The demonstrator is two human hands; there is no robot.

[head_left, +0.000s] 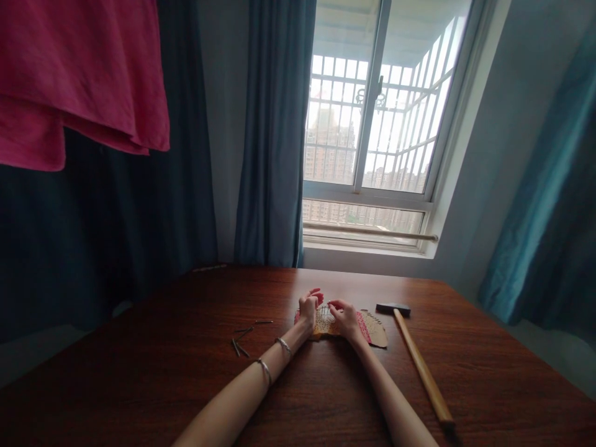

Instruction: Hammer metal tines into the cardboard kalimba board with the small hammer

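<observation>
A flat piece of cardboard lies on the table in front of me, with a patterned yellowish covering and a pink strip. Several thin nails stand upright from its middle, between my hands. My left hand is at the left part of the piece, fingers curled in and one or two loosely raised; anything in them is hidden. On the other side, my right hand has its thumb and fingertips pinched together by the nail tops. What it pinches is too small to make out.
To the right lies a hammer with a wooden handle and dark head. Several loose nails are scattered on the left of the brown wooden table. Beyond the table's far edge are a curtain and a window.
</observation>
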